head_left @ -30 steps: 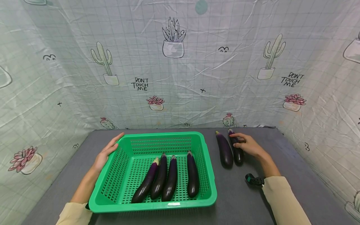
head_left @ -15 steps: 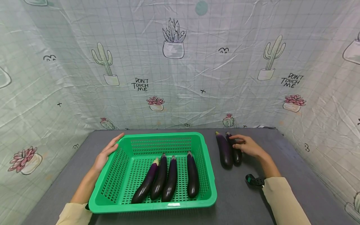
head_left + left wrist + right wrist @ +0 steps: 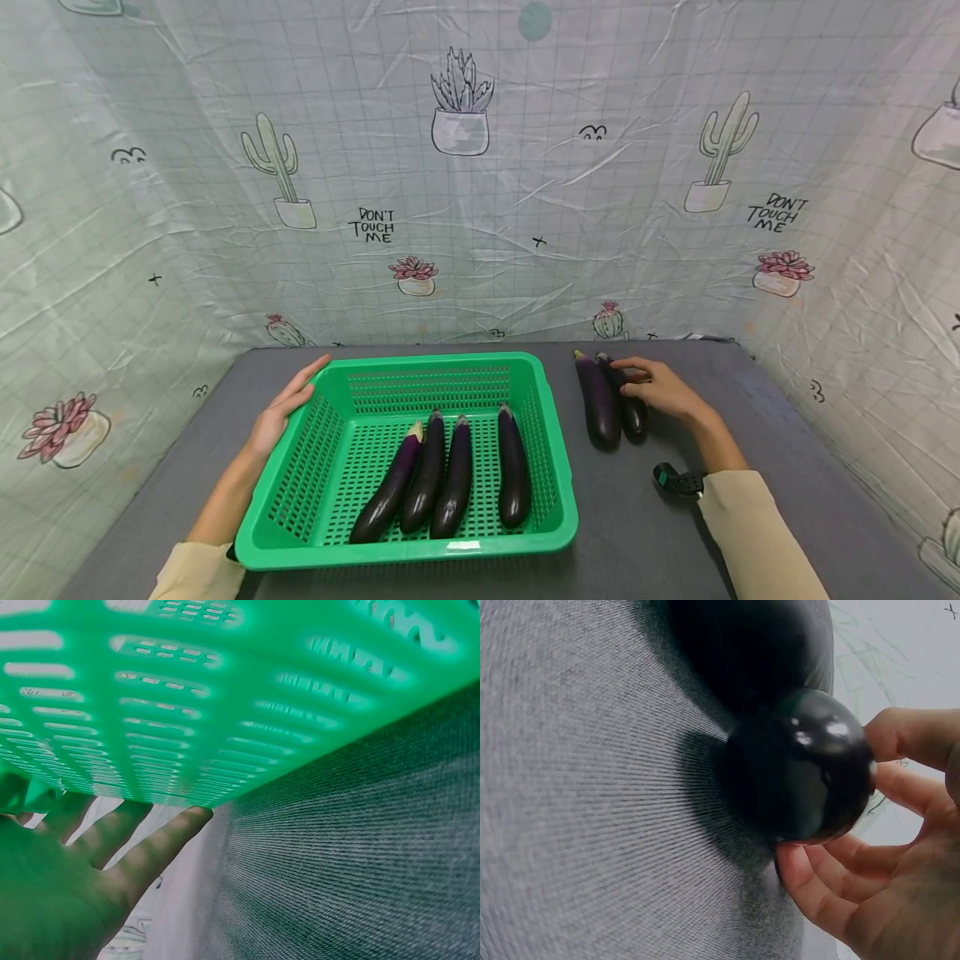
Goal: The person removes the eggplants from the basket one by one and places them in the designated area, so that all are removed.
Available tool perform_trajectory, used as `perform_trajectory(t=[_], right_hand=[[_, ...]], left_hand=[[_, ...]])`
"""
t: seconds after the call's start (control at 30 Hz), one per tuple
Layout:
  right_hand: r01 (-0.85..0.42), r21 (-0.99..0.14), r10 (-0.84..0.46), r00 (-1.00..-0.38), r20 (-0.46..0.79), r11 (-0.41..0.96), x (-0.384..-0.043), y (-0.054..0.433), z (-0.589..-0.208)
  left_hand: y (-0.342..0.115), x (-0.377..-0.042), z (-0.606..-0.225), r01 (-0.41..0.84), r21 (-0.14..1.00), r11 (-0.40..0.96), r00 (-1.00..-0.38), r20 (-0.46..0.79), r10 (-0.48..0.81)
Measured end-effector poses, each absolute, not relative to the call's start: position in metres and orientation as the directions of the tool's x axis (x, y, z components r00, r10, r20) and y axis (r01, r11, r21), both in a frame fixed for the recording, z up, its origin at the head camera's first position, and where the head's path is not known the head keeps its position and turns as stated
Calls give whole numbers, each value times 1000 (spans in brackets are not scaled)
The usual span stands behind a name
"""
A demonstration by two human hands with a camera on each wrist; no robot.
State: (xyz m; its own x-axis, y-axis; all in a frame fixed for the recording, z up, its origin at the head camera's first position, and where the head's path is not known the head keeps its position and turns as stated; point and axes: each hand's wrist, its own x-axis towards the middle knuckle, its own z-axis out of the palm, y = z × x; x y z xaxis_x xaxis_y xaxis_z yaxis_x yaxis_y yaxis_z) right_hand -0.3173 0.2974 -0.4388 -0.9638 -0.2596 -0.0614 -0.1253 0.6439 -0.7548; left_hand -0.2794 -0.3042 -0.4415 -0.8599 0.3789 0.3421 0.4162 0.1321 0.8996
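My left hand (image 3: 276, 418) lies against the outer left side of a green plastic basket (image 3: 561, 467), fingers straight and spread. The left wrist view shows those fingertips right at the slotted basket wall (image 3: 169, 712). Inside the basket lie several dark purple eggplants (image 3: 452, 487), their stems pointing away. Right of the basket, my right hand (image 3: 660, 390) grips a slimmer eggplant (image 3: 636, 423) on the table, thumb and fingers around its sides, as the right wrist view shows at its rounded end (image 3: 802, 776). A thicker eggplant (image 3: 598, 407) lies alongside it, on its left.
Dark grey cloth covers the table (image 3: 622, 517). A pale curtain (image 3: 480, 192) printed with cacti hangs behind and along both sides. There is a black watch (image 3: 678, 481) on the right wrist.
The slimmer eggplant's stem end has shifted left, bringing it close against the thicker one; my right hand stays on it. The left hand and basket keep their places.
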Motion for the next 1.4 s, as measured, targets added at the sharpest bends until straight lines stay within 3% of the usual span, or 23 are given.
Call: perform_trajectory(t=[0.87, 1.4], right_hand=[[-127, -760, -259, -964, -56, 637, -318, 296, -439], [-119, -774, -256, -965, -58, 622, -317, 296, -439]], left_hand=[[-303, -278, -444, 392, 917, 69, -856, 336, 394], [-304, -278, -445, 409, 905, 120, -863, 340, 374]])
